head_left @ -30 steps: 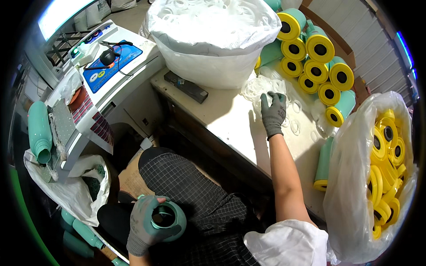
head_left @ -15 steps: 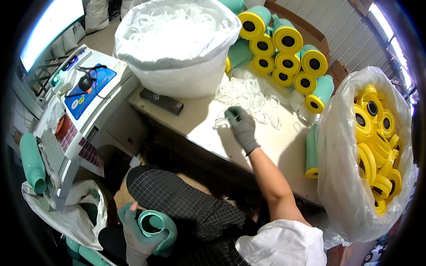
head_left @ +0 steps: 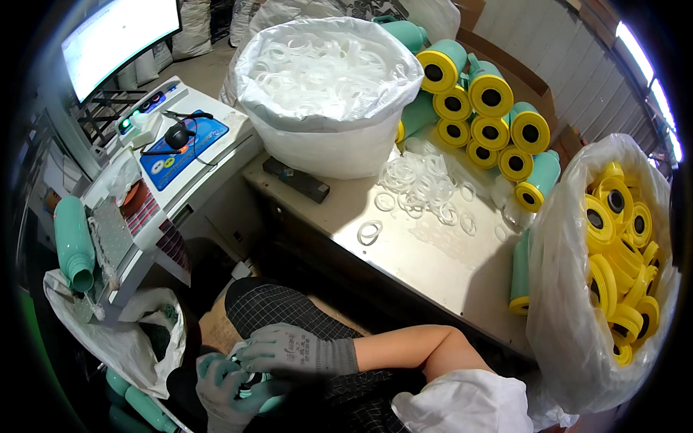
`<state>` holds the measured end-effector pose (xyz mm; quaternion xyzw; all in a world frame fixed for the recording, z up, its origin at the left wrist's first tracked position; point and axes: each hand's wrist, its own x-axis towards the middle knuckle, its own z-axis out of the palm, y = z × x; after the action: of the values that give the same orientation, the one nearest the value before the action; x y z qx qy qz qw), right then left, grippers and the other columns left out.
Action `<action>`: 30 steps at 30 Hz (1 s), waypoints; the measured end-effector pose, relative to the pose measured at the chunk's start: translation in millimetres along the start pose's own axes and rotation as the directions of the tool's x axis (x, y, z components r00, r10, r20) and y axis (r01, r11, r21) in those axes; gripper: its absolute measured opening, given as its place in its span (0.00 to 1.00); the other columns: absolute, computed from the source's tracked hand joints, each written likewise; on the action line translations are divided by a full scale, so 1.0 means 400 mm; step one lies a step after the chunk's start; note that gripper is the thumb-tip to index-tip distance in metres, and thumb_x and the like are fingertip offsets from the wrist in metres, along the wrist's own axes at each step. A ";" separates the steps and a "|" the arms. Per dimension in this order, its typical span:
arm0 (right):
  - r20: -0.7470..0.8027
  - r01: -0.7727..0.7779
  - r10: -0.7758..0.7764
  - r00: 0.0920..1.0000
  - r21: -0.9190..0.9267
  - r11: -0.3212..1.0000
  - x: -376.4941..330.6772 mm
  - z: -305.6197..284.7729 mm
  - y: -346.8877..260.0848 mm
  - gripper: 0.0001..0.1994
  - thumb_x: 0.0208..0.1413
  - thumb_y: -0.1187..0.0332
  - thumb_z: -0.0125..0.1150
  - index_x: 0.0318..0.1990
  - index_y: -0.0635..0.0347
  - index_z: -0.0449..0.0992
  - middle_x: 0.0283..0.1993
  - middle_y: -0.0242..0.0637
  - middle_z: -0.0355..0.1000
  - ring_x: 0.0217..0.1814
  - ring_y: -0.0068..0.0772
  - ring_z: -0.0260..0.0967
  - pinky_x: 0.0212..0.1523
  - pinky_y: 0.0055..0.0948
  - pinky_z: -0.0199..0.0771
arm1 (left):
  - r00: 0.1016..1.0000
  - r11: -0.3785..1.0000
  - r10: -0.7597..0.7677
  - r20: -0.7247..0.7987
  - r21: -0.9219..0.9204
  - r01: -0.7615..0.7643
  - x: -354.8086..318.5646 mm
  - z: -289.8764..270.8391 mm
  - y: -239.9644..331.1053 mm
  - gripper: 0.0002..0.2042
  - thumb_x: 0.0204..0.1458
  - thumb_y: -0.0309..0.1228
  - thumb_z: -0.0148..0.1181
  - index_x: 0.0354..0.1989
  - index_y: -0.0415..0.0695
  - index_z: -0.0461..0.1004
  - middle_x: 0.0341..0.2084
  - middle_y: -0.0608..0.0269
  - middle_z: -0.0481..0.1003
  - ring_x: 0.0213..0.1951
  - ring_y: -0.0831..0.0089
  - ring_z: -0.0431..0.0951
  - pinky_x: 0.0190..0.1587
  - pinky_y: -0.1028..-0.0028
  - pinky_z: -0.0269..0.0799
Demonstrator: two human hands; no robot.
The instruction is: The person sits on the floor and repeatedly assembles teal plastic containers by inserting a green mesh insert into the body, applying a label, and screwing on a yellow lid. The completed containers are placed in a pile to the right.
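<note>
Down in the person's lap, over the checked trousers [head_left: 289, 310], both gloved hands meet on a teal bottle [head_left: 253, 386]. The left hand [head_left: 220, 390] cups it from below with its fingers curled around the body; the right hand [head_left: 299, 353] lies across the top, fingers together and pressed down over the mouth, so most of the bottle is hidden.

On the steel worktable [head_left: 426, 252] clear plastic rings [head_left: 422, 187] lie scattered, one ring [head_left: 369, 232] apart near the front edge, and a flat black bar [head_left: 296, 180] rests beside a big white sack [head_left: 332, 94] heaped with more rings. Behind it, teal bottles with yellow caps [head_left: 491, 115] are stacked on their sides, black holes in the caps facing out. At the right, a clear bag [head_left: 606, 274] bulges with loose yellow caps.

To the left stands a white machine with a blue panel [head_left: 184, 144] bearing round yellow marks, a monitor [head_left: 119, 36] above it, and an uncapped teal bottle [head_left: 72, 242] standing mouth down at its side.
</note>
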<state>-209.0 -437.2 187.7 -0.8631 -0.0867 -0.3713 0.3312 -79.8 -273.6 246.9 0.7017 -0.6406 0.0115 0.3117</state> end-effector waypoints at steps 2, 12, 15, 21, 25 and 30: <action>-0.017 0.010 -0.009 1.000 0.052 0.999 0.013 -0.020 -0.032 0.19 0.54 0.53 0.69 0.50 0.51 0.79 0.53 0.34 0.74 0.54 0.38 0.73 0.55 0.47 0.73 | 0.999 0.997 -0.041 0.006 -0.066 0.041 -0.005 -0.010 -0.001 0.17 0.31 0.35 0.76 0.23 0.47 0.71 0.28 0.64 0.69 0.40 0.54 0.73 0.40 0.58 0.71; 0.489 -0.340 0.274 0.828 0.049 0.939 0.040 -0.046 -0.105 0.23 0.57 0.50 0.67 0.51 0.56 0.76 0.46 0.37 0.75 0.45 0.39 0.78 0.45 0.40 0.80 | 0.979 0.958 0.164 0.122 0.218 -0.188 0.001 -0.054 -0.020 0.17 0.47 0.49 0.68 0.31 0.47 0.79 0.32 0.59 0.72 0.41 0.56 0.74 0.61 0.40 0.66; 0.517 -0.498 0.368 0.772 0.133 0.857 0.044 -0.042 -0.117 0.29 0.56 0.51 0.70 0.59 0.57 0.71 0.49 0.42 0.74 0.49 0.41 0.76 0.49 0.41 0.78 | 0.995 0.978 0.034 0.095 0.202 -0.052 0.016 -0.060 -0.006 0.16 0.51 0.42 0.66 0.44 0.48 0.79 0.34 0.56 0.74 0.40 0.54 0.76 0.61 0.39 0.66; 0.381 -0.109 0.174 0.908 -0.186 0.977 0.054 0.002 -0.138 0.19 0.57 0.51 0.67 0.46 0.56 0.82 0.45 0.36 0.73 0.40 0.35 0.71 0.42 0.38 0.70 | 0.935 0.888 -0.139 0.328 0.460 -0.030 0.062 -0.118 0.011 0.09 0.41 0.32 0.67 0.33 0.53 0.79 0.34 0.61 0.73 0.41 0.59 0.74 0.52 0.58 0.71; 0.394 -0.110 0.196 0.898 -0.231 0.967 0.065 -0.017 -0.145 0.16 0.57 0.51 0.67 0.36 0.55 0.81 0.43 0.34 0.74 0.38 0.33 0.71 0.38 0.35 0.69 | 0.937 0.933 0.134 0.322 0.278 -0.229 0.111 -0.126 -0.023 0.03 0.43 0.33 0.64 0.23 0.51 0.80 0.33 0.63 0.74 0.44 0.62 0.75 0.52 0.60 0.72; 0.371 -0.062 0.123 0.920 -0.171 0.983 0.053 -0.014 -0.122 0.14 0.57 0.53 0.67 0.32 0.53 0.77 0.40 0.34 0.74 0.35 0.34 0.70 0.34 0.36 0.68 | 0.896 0.979 0.125 0.426 0.093 -0.181 0.109 -0.121 -0.058 0.03 0.42 0.33 0.66 0.24 0.50 0.81 0.35 0.60 0.73 0.42 0.59 0.75 0.45 0.61 0.71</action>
<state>-216.5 -405.3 230.2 -0.9450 -0.0789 -0.1866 0.2567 -32.5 -290.8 294.1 0.6541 -0.7434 -0.0726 0.1190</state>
